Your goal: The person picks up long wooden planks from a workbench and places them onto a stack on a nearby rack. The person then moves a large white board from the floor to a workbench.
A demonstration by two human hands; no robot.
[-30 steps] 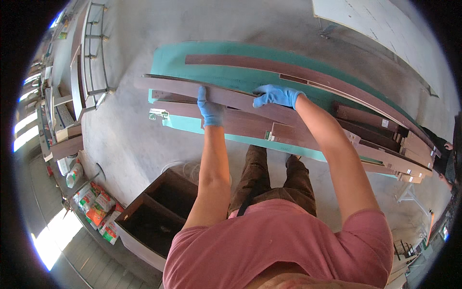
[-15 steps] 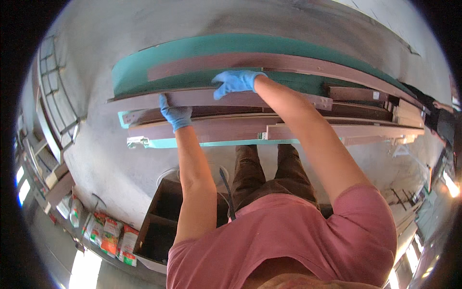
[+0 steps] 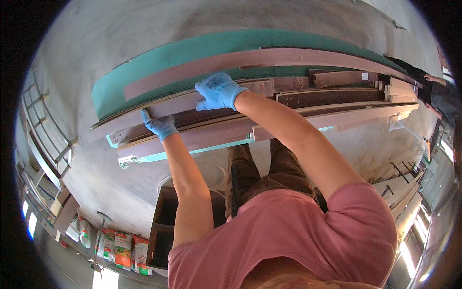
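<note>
While the left hand [image 3: 162,127] grips the plank [image 3: 177,105] beneath its thumb, the right hand [image 3: 220,91] bends fingers over it, hold unclear.

Most of the left fingers [image 3: 146,115] are hidden beneath the board [image 3: 180,104] they grip. The right fingers [image 3: 204,87] cover a stretch of that board, and whether they pinch or merely rest there cannot be told. Far to their right, a label [image 3: 365,76] is too small to read; beyond it, a person [image 3: 446,99] is cut off by the dark rim. Below the left fingers, the forearm [image 3: 192,204] hides part of a box [image 3: 161,226].
</note>
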